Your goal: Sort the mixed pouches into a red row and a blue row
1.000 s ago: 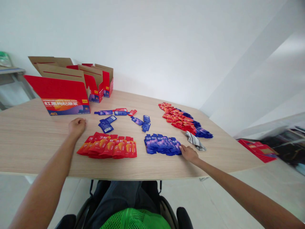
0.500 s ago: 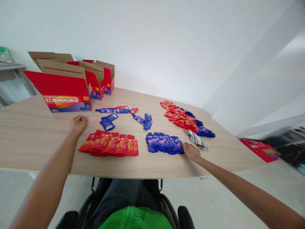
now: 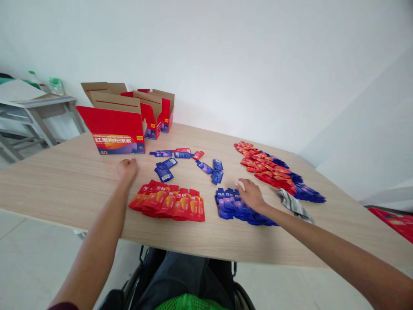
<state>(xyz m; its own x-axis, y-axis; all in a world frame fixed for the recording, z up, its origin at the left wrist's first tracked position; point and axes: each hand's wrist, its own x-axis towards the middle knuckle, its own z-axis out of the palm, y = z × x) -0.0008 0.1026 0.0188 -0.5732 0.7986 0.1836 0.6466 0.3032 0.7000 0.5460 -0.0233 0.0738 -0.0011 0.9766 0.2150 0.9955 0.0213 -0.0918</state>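
Pale table (image 3: pixel 67 181): blue sachets (image 3: pixel 229 203) lie in a left-to-right row, partly beneath our nearer right hand (image 3: pixel 251 196), half-open and seemingly empty. Our left hand (image 3: pixel 127 169), fisted, contents hidden, rests well apart, leftward.

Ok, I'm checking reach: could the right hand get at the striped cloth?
Likely yes: the striped cloth lies near the right hand, with no packets visible between them.
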